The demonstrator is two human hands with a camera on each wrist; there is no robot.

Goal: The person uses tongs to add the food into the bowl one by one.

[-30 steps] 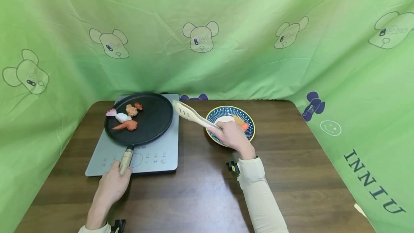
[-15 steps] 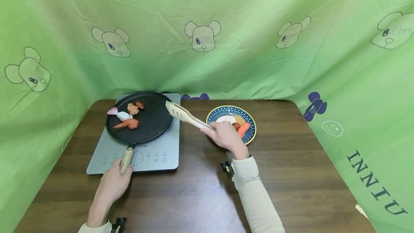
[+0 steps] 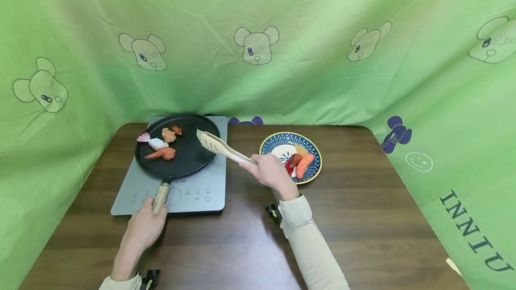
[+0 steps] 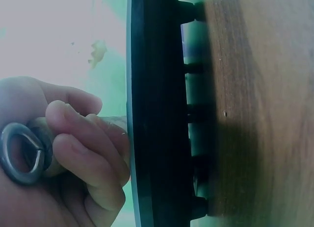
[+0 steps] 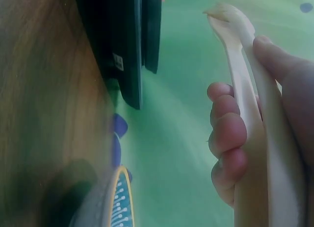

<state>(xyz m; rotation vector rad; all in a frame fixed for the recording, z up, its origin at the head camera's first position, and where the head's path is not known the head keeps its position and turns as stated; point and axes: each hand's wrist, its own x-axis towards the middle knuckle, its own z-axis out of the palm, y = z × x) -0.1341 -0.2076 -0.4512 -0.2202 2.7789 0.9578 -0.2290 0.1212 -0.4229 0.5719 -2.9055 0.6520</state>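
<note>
My left hand (image 3: 145,227) grips the handle (image 3: 162,197) of a black flat frying pan (image 3: 192,155), its fingers curled round it in the left wrist view. On the pan's left side lie a shrimp piece with a pink tail (image 3: 156,142), a chicken wing (image 3: 164,153), a fried nugget (image 3: 168,135) and a small reddish-brown piece (image 3: 177,130). My right hand (image 3: 274,171) holds cream tongs (image 5: 257,138) with fingers and thumb round both arms. The tips of the tongs nearly meet over the pan's right part; whether anything is between them I cannot tell.
A grey induction cooker (image 3: 215,191) carries the pan. Right of it, a blue-patterned plate (image 3: 264,147) with a yellow rim holds an orange ridged piece (image 3: 305,166), a brown piece (image 3: 295,160) and other food. Green cloth (image 3: 322,93) walls the wooden table (image 3: 363,218).
My right hand has moved left with the tongs, from over the plate, bringing their tips above the pan. More of the plate's food shows now. The left hand keeps its grip on the handle.
</note>
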